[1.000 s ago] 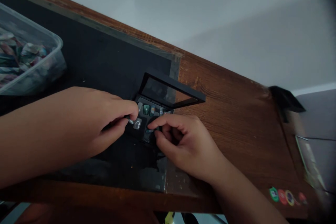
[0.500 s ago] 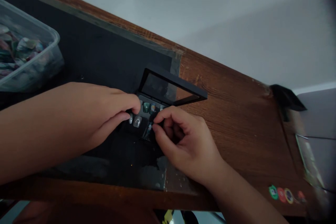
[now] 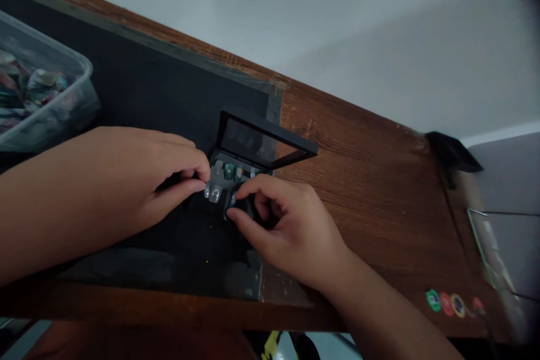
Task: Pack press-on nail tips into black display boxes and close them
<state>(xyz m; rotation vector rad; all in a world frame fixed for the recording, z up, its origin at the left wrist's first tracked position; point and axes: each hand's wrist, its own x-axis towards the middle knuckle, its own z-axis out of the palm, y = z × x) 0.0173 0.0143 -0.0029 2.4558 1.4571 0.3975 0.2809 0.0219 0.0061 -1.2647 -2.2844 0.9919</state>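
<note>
A small black case (image 3: 219, 209) with its windowed lid (image 3: 265, 136) raised stands on the dark mat, holding several shiny press-on nails. Green (image 3: 229, 172) and clear ones lie in the far row; a nail with a pale loop design (image 3: 215, 194) is nearer. At the case's left edge, my left hand (image 3: 177, 174) has thumb and index finger pinched together; what is between them is hidden. My right hand (image 3: 287, 216) reaches in from the right, its thumb and index finger closed around a small glittery press-on nail (image 3: 233, 199). The right fingers cover part of the case.
A clear plastic tub (image 3: 80, 76) filled with small shiny packets stands at the left. The dark mat (image 3: 169, 84) covers part of the wooden table (image 3: 379, 197). Round coloured stickers (image 3: 447, 304) are at the lower right, and a black object (image 3: 453, 151) sits at the far right.
My left index finger has drawn back from over the nails to the thumb, uncovering a clear nail. The right fingertips have shifted left and lower, onto the glittery nail. The view has moved slightly.
</note>
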